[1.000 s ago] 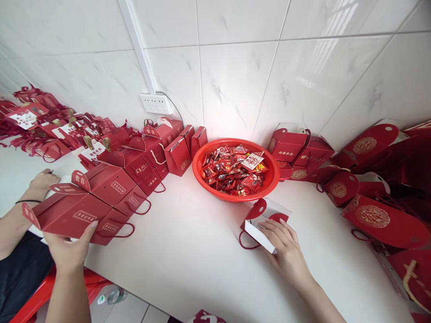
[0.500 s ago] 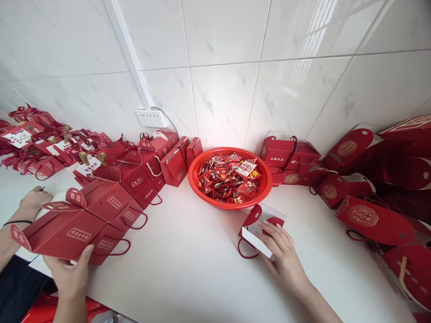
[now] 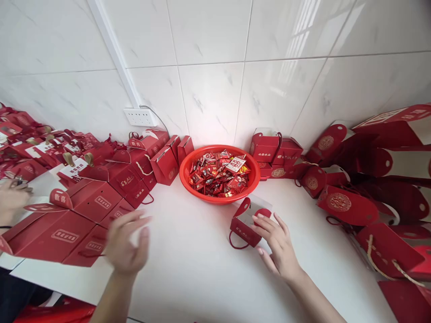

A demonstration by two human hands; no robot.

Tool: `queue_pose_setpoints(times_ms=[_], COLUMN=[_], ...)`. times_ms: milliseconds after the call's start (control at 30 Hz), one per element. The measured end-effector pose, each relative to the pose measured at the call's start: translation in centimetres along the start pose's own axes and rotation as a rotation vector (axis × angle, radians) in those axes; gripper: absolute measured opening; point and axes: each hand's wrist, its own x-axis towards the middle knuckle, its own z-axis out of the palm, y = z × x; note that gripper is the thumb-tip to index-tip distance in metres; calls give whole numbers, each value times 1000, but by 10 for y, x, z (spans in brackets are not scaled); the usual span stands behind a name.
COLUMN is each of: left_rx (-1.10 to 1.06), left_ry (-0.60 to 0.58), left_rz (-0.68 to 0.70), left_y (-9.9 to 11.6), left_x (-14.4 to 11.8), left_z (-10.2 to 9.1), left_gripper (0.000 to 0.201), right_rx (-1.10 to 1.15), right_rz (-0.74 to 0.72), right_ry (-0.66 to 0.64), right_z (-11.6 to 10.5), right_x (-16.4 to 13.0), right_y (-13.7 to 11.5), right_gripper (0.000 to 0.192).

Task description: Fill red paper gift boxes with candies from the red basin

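A small red gift box (image 3: 247,224) with a dark red cord handle stands on the white table, its top flaps raised and its pale inside partly showing. My right hand (image 3: 278,246) is at its right side, fingers spread, the fingertips over or against the box edge; contact is hard to tell. My left hand (image 3: 128,244), slightly blurred, hovers just right of the row of closed red boxes (image 3: 67,235), fingers apart and holding nothing. Behind the small box sits a red plastic basket (image 3: 183,179) filled with red-wrapped sweets (image 3: 215,175).
More red boxes (image 3: 340,202) crowd the right side, and several stand at the wall (image 3: 267,148). Tied red packages (image 3: 27,148) pile up at the far left. Another person's hand (image 3: 13,202) is at the left edge. A socket strip (image 3: 139,116) is on the tiled wall.
My left hand has left the front box of the row and moved right. My right hand has drawn back slightly, and a white flap it covered has folded out of sight. The view shifted right.
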Motion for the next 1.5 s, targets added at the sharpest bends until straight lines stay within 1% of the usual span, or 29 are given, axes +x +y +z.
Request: queue_pose_setpoints(times_ms=[33,67,100,133,200,267,300,367,433,533,633,700,767,900,967,1033,1067,1133,1167,1267,1333,1400,1433,1500], left_rx=[-111,-224,-319,-399,-555,-648,-675,-688,-654,-561,-515,-507,-486,-426,-405,-387,-376,-355,-348,-400,-500,-627,-692,-813], left_ry=[-178,-331,-442,-526,-676,-730,-741,-722,-657,-553,-500,-456,-387,-221,-183,-160,-146,-113,-104,-132,-190,-262,-297,-359], left_rz=[164,289,357,370,376,380,392,415,438,434,441,489,570,739,768,772,767,747,735,673,589,485,429,303], left_y=[18,36,52,66,86,94,96,93,88,79,72,71,74,89,96,99,100,101,101,99,95,90,87,83], left_x=[9,17,21,24,21,13,7,-3,-10,-12,-10,-11,-14,-24,-27,-28,-28,-29,-29,-30,-30,-30,-30,-32], left_z=[20,40,59,76,107,128,134,140,139,133,130,130,130,126,123,121,121,121,122,125,126,129,130,132], left_gripper=[39,45,50,55,58,59,61,66,59,40,34,27,21,20,18,16,15,13,12,9,23,35,37,36], right_rx=[9,20,26,36,95,172,208,262,272,159,33,-1,-18,-47,-59,-71,-78,-85,-77,-11,34,67,75,70], right_rz=[0,18,53,79,93,75,63,30,-10,-46,-57,-52,-48,-54,-62,-61,-48,6,39,110,124,126,126,124], right_ry=[-43,-98,-150,-199,-245,-251,-246,-227,-203,-187,-248,-256,-204,-79,-14,45,71,102,107,79,30,-46,-94,-194], right_z=[-4,-7,-9,-10,-11,-8,-7,-4,-2,-1,1,3,5,0,-6,-12,-15,-16,-16,-10,-5,-1,0,1], right_x=[6,12,19,25,35,40,40,39,37,36,33,29,23,15,13,12,11,9,8,5,3,2,1,1], right_y=[1,0,-1,-3,-12,-23,-28,-36,-40,-39,-36,-34,-32,-26,-21,-15,-12,-8,-6,-3,-3,-4,-4,-6], right_gripper=[43,46,51,55,58,59,59,56,52,50,54,55,54,55,58,52,44,21,13,17,20,26,30,37])
